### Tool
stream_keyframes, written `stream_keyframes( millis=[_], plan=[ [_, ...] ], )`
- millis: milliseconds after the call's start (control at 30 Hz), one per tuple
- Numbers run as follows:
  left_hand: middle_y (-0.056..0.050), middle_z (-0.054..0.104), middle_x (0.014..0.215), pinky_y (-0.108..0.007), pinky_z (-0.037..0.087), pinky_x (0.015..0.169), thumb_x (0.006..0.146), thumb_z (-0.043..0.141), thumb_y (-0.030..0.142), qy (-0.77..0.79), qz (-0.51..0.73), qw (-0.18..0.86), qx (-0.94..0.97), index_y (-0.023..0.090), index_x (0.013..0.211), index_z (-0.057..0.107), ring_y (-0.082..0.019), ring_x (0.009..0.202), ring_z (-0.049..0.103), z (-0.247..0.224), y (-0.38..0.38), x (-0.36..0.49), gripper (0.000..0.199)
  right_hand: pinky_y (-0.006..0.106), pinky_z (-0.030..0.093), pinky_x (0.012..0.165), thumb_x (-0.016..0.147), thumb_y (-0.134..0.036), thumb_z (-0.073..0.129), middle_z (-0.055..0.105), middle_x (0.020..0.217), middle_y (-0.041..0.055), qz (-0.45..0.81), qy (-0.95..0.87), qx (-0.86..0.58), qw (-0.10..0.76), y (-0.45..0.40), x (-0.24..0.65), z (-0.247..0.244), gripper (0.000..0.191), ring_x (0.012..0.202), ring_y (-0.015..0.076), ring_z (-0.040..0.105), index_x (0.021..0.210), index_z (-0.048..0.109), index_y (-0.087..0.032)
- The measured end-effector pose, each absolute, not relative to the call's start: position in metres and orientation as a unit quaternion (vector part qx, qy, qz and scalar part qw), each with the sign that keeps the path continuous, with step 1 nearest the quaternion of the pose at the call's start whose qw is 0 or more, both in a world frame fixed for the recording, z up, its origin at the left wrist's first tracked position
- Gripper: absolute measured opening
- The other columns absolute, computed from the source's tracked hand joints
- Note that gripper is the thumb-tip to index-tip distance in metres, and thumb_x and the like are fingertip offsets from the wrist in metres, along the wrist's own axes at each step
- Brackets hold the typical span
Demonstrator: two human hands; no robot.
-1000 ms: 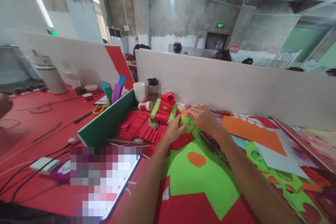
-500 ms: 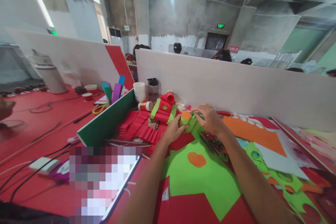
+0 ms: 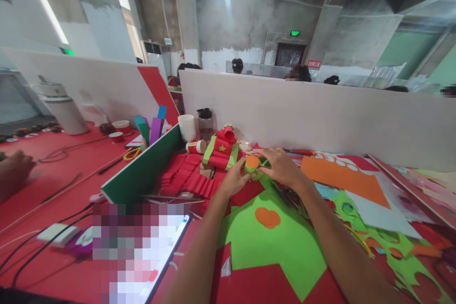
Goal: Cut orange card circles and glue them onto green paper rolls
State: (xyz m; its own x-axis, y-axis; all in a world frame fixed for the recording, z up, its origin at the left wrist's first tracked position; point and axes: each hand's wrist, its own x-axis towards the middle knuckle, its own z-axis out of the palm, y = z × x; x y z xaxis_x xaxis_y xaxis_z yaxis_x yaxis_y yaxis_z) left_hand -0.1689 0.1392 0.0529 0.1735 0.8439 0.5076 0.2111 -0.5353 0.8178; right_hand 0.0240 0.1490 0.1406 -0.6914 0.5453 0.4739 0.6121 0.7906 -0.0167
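My left hand [image 3: 234, 178] is closed around a green paper roll [image 3: 252, 169] whose upper end carries an orange paper disc [image 3: 252, 161]. Close to its right side, the fingers of my right hand [image 3: 283, 166] are pinched together; a small pale sliver shows at their tips, too little to identify. Beneath my forearms lies a large green paper sheet [image 3: 270, 242] with overlapping orange discs [image 3: 268, 218] on it. Left of my hands are several red paper rolls [image 3: 181, 171] and a red-and-green paper piece with a star [image 3: 221, 148].
A green divider board [image 3: 142, 164] and a lit screen [image 3: 162, 251] are on the left. Cut green scraps [image 3: 359, 218] and an orange sheet [image 3: 344, 180] lie right. A white partition [image 3: 320, 118] stands behind. Another person's hand [image 3: 16, 171] rests at far left.
My right hand has come lower beside the roll, and less green paper shows between my hands. The other person's hand reaches further into view from the left. The view has shifted slightly.
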Motion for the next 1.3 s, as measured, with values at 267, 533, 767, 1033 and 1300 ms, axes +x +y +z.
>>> stream_keyframes(
  millis=[267, 533, 767, 1033, 1300],
  plan=[
    [-0.013, 0.057, 0.139, -0.039, 0.042, 0.107, 0.092, 0.048, 0.054, 0.311, 0.588, 0.419, 0.618, 0.016, 0.131, 0.055, -0.027, 0.131, 0.051, 0.067, 0.133, -0.173, 0.055, 0.047, 0.042, 0.099, 0.083, -0.028, 0.072, 0.068, 0.124, 0.0094, -0.058, -0.911, -0.324, 0.247, 0.149, 0.021, 0.137, 0.048, 0.113, 0.0287, 0.062, 0.129, 0.059, -0.024],
    [-0.012, 0.066, 0.124, -0.037, 0.050, 0.094, 0.089, 0.051, 0.061, 0.341, 0.621, 0.431, 0.558, 0.017, 0.126, 0.058, -0.026, 0.114, 0.062, 0.069, 0.139, -0.170, 0.057, 0.046, 0.045, 0.099, 0.081, -0.030, 0.074, 0.069, 0.123, 0.0111, -0.033, -0.904, -0.328, 0.274, 0.151, 0.013, 0.132, 0.044, 0.113, 0.0288, 0.063, 0.123, 0.063, -0.021],
    [-0.009, 0.069, 0.107, -0.032, 0.052, 0.084, 0.086, 0.060, 0.050, 0.361, 0.621, 0.427, 0.550, 0.018, 0.123, 0.056, -0.022, 0.099, 0.065, 0.068, 0.138, -0.167, 0.049, 0.050, 0.044, 0.101, 0.078, -0.032, 0.076, 0.068, 0.126, 0.0116, -0.029, -0.900, -0.343, 0.269, 0.152, 0.015, 0.130, 0.048, 0.116, 0.0312, 0.061, 0.123, 0.064, -0.020],
    [-0.008, 0.070, 0.104, -0.032, 0.052, 0.083, 0.085, 0.061, 0.052, 0.365, 0.612, 0.426, 0.558, 0.019, 0.122, 0.055, -0.022, 0.100, 0.065, 0.075, 0.131, -0.164, 0.050, 0.048, 0.045, 0.101, 0.079, -0.033, 0.075, 0.070, 0.122, 0.0118, -0.004, -0.901, -0.336, 0.276, 0.150, 0.013, 0.132, 0.047, 0.118, 0.0297, 0.062, 0.123, 0.065, -0.020],
    [-0.010, 0.070, 0.108, -0.035, 0.051, 0.087, 0.079, 0.070, 0.048, 0.362, 0.620, 0.442, 0.537, 0.018, 0.119, 0.057, -0.024, 0.103, 0.065, 0.083, 0.125, -0.162, 0.051, 0.046, 0.045, 0.101, 0.080, -0.031, 0.073, 0.068, 0.125, 0.0122, 0.006, -0.898, -0.335, 0.284, 0.150, 0.013, 0.133, 0.044, 0.117, 0.0288, 0.062, 0.122, 0.065, -0.020]
  ],
)
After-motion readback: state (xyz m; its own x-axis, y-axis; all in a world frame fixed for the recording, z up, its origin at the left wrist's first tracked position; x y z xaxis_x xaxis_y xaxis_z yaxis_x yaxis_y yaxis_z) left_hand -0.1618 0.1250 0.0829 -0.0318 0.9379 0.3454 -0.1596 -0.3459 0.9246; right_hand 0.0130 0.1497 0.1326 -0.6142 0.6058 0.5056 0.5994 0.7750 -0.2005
